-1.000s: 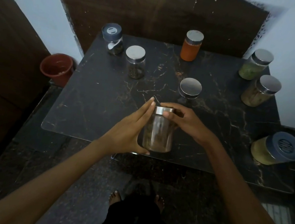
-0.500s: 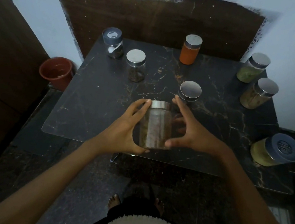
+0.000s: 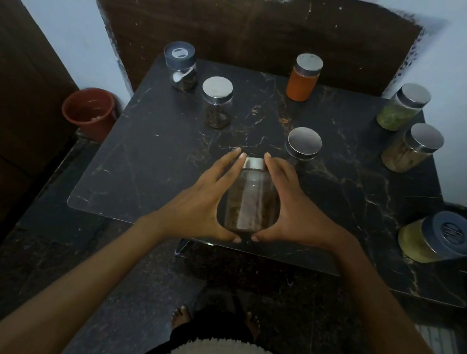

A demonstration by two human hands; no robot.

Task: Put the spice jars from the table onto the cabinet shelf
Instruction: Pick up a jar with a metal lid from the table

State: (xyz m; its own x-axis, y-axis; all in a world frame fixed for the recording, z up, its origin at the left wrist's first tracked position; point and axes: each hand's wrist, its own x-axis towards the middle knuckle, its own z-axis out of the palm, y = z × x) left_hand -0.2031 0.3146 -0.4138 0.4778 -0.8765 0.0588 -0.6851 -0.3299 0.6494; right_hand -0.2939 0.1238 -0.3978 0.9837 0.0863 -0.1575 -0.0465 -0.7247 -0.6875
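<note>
Comparing with a second earlier, the right hand (image 3: pixel 296 212) had been moved from the lid down to the wall of the clear jar (image 3: pixel 248 200). The jar was clasped between both palms, left hand (image 3: pixel 203 202) opposite, near the front edge of the table (image 3: pixel 144 164). Lifting toward the shelf was judged imminent.

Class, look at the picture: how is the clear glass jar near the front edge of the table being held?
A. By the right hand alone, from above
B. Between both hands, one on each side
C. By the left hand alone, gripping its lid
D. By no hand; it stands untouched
B: the left hand and the right hand cup opposite sides of the clear jar, thumbs beneath it.
</note>
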